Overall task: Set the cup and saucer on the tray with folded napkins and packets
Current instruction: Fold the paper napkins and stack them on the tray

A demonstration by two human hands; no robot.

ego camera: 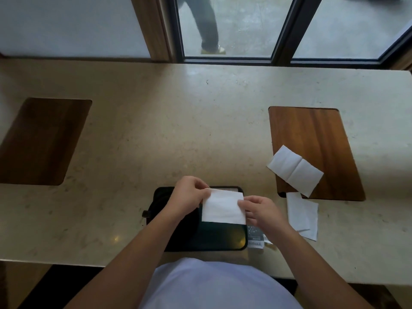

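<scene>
Both hands are up over the tray (pixel 178 237), the black one at the near edge of the table (pixel 178 130), and they have a white napkin (pixel 223 207) stretched between them. The left hand (pixel 189 195) pinches the top left corner, fingers curled onto the paper; the right hand (pixel 259 210) grips the right edge, fingertips closed on it. Held taut like that, just above the tray's far right part, it looks set up for a fold, each hand squaring a side so the edges meet cleanly.

Right of the tray, a second napkin (pixel 295 170) lies creased across the near left corner of a wooden board (pixel 316 141), half on, half off. I'd call that a parking spot within easy reach. A third napkin (pixel 303 215) sits flat on the table between the tray and that board. Tucked against the tray's right edge, partly under the right wrist, is a packet (pixel 255 238), waiting its turn.

No cup or saucer anywhere in view. So by my read this is early: napkins being folded first, nothing clearly laid on the tray. A matching board (pixel 40 141) lies well left of the tray, bare.
</scene>
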